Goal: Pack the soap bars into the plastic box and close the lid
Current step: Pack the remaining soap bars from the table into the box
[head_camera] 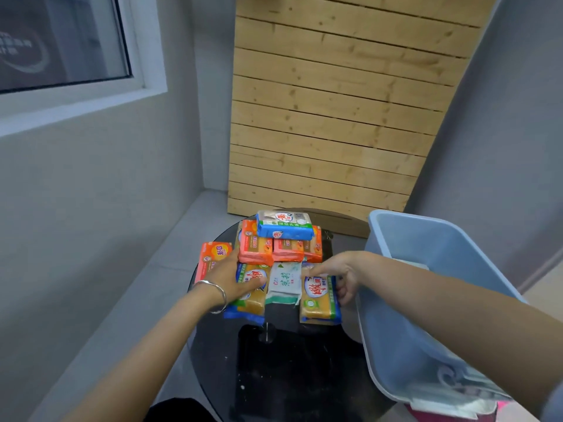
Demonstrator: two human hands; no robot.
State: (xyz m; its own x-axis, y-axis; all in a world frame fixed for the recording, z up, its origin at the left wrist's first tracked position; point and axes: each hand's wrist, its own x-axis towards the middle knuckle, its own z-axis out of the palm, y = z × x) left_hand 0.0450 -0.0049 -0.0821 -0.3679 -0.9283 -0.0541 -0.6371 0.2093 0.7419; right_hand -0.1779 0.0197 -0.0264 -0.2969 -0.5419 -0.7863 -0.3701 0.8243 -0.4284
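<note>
Round dark table (283, 370) in grey-walled corner, plank panel (335, 117) behind. Left hand (234, 277) flat on soap (253, 295); right hand (338, 275) apparently pinching bar (318, 300). Box (426, 287) right.

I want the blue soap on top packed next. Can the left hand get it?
Probably yes. The blue soap bar sits uncovered on top of the pile, just beyond the left hand, which rests on a yellow bar. Nothing blocks the way.

Glossy-wrapped soap bars (286, 260), seemingly plastic
</note>
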